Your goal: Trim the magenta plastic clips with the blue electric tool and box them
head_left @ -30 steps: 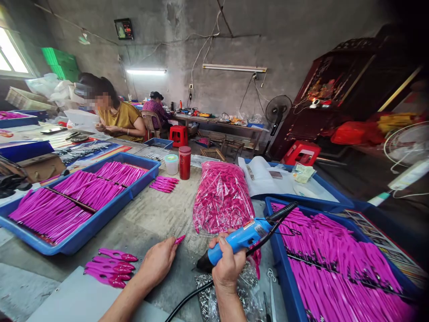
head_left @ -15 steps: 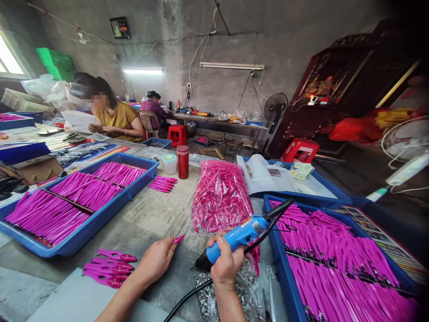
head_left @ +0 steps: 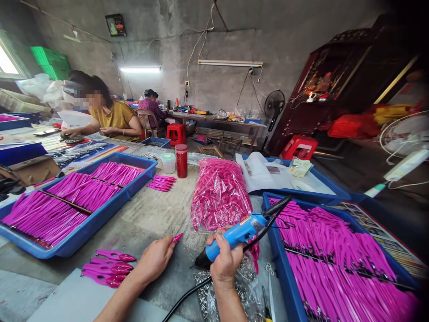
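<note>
My left hand [head_left: 154, 259] is closed around a small pink plastic piece [head_left: 177, 237] whose tip sticks out past my fingers, just above the table. My right hand [head_left: 226, 261] grips a blue electric screwdriver [head_left: 238, 235], its dark nose pointing down-left toward the pink piece; a black cord [head_left: 186, 297] trails from it toward me. A few finished magenta pieces [head_left: 109, 267] lie left of my left hand. A clear bag of pink parts [head_left: 221, 193] lies just beyond both hands.
Blue trays full of magenta pieces sit at left [head_left: 100, 214] and right [head_left: 284, 277]. A bag of small metal parts [head_left: 248, 290] lies under my right wrist. A red flask [head_left: 181, 160] and a white cup [head_left: 168, 163] stand farther back. A person in yellow [head_left: 112, 118] works at left.
The view drifts slightly; both hands stay in nearly the same place. The person in yellow has reached one arm out to the left across their table.
</note>
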Tool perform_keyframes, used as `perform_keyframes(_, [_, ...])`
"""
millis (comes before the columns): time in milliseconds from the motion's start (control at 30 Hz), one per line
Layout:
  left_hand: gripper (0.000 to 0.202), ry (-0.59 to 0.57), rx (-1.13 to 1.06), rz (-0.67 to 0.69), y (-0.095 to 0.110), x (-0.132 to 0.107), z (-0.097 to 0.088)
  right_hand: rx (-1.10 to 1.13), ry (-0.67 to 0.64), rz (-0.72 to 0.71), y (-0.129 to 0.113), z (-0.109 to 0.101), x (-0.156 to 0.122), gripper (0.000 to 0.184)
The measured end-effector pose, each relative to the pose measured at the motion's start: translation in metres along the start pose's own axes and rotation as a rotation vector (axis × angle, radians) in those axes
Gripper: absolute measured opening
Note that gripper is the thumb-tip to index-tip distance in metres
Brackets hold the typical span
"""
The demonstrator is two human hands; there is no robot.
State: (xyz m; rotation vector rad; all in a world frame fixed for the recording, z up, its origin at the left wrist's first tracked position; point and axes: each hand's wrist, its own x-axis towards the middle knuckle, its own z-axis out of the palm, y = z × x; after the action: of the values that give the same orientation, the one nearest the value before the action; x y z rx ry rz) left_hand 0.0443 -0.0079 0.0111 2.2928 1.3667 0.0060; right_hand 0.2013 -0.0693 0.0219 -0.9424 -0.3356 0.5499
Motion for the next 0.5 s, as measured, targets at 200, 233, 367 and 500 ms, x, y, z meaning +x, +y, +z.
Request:
perform_keyframes(200, [0.028,-0.02,0.058,-0.058,0.006,-0.001,-0.002,0.005,0.006,0.026,0.001,-0.001,0.0,0.046])
perform_keyframes(233, [0.028,-0.025,0.074,-0.074,0.007,-0.002,-0.002,0.007,0.005,0.027,0.001,-0.001,0.0,0.046])
perform_keyframes(367, [0.028,-0.043,0.122,-0.099,0.014,-0.004,-0.004,0.01,0.007,0.022,-0.002,0.0,0.0,0.045])
perform_keyframes(500, [0.029,-0.041,0.196,-0.084,0.019,-0.008,-0.004,0.009,0.005,0.023,-0.002,0.0,0.001,0.044])
